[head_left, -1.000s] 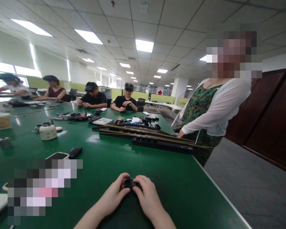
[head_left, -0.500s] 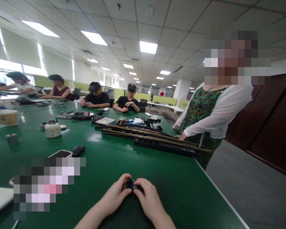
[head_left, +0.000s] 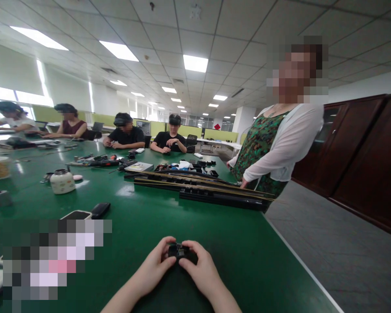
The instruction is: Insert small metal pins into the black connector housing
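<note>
So, you've got the small black part [head_left: 175,251] down at 6 o'clock in your view, pinched between both hands over the green table [head_left: 143,230]. Your left hand [head_left: 153,267] has its thumb and fingers closed on the part's 9 o'clock side, and your right hand [head_left: 203,269] is doing the same at 3 o'clock. Can't tell if it's touching the tabletop or just above it.

What's changed in the last half second: your right fingers look eased back a touch, so more of the part's middle shows between your fingertips. To me that reads as a small grip shift, not a letting go, and the part's basically where it was. Way too small to make out the details though.

Going out from the part, the phone [head_left: 76,215] and black case [head_left: 101,210] are around 10 o'clock, with the white jar [head_left: 62,182] further out that way. The long black rails [head_left: 215,201] lie toward 1 o'clock. Past their near end, the standing person [head_left: 263,143] has shifted in a little, one hand [head_left: 244,183] by the rails.
</note>
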{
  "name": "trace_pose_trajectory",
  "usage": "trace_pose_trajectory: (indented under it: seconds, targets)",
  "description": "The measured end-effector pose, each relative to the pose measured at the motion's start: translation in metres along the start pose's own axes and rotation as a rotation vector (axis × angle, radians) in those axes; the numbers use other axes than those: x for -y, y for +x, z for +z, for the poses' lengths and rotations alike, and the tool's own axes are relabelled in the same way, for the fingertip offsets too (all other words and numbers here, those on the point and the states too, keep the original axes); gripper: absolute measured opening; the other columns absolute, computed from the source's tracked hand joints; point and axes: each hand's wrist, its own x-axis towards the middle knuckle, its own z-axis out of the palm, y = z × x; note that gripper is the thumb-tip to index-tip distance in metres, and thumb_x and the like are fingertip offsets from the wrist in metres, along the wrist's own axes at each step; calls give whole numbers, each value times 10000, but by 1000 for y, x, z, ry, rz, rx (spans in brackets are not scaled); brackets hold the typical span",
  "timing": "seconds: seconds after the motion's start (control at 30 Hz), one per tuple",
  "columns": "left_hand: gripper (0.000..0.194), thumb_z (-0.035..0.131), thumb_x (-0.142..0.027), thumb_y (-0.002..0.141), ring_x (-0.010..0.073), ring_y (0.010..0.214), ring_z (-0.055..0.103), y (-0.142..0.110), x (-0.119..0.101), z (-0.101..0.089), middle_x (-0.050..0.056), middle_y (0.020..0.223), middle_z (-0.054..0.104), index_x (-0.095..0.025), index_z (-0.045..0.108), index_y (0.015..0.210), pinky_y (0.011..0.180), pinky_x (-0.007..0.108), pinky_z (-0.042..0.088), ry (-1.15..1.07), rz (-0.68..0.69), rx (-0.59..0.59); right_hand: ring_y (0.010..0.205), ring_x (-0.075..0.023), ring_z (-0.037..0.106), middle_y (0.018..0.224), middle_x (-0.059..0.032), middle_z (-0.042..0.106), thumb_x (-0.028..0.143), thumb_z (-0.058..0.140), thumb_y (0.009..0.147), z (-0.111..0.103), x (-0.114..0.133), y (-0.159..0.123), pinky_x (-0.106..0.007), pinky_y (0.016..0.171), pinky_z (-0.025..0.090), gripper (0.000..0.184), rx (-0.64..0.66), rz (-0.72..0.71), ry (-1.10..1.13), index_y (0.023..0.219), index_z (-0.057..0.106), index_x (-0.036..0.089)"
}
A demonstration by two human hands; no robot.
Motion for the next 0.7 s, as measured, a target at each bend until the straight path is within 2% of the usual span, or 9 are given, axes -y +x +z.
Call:
trace_pose_trajectory:
  seconds: [0.07,0.17,0.3,0.37,0.5,0.57,0.7]
  targets:
    - [389,562,-261,717,218,1023,567,0,2,-1,44,1000,641,-227,422,1079,911,340,395,-22,11,12,988,-196,577,1038,-12,645,170,611,646,0,-1,0,-332,905,422,366,3,19,28,1002,611,254]
    - [444,573,-308,717,227,1078,543,1,4,-2,64,1060,631,-226,408,1121,944,343,378,-37,9,16,978,-191,585,1031,-14,650,170,581,669,-1,-3,0,-329,905,422,337,11,41,67,996,613,246]
    - [489,538,-282,733,221,1055,563,2,6,-3,69,1035,641,-212,366,1185,939,356,402,37,19,19,947,-192,605,1010,-24,659,191,570,684,0,-6,2,-329,884,438,331,7,53,99,1011,602,228]
    - [459,528,-242,727,218,1052,562,2,7,-5,68,1063,631,-215,404,1167,949,372,402,168,38,-32,961,-189,600,1026,-27,653,187,564,687,0,-7,2,-324,891,435,353,17,66,93,1038,584,222]
    - [343,587,-223,660,258,1074,524,0,7,-10,75,1105,598,-222,578,1003,965,424,383,582,118,-182,1008,-192,575,1056,-23,637,213,561,700,0,-11,3,-324,922,410,377,44,83,-37,1076,567,242]
    - [327,598,-223,648,271,1095,503,-1,7,-12,78,1121,588,-231,610,975,962,436,382,712,128,-192,1025,-202,563,1065,-24,630,225,564,700,0,-12,2,-333,931,398,392,53,79,-127,1091,564,259]
    - [372,571,-199,665,254,1141,474,-3,9,-13,64,1171,578,-249,595,1033,981,420,357,806,107,-141,1061,-202,539,1106,-33,608,197,545,697,0,-13,1,-334,955,378,423,51,75,-220,1116,557,255]
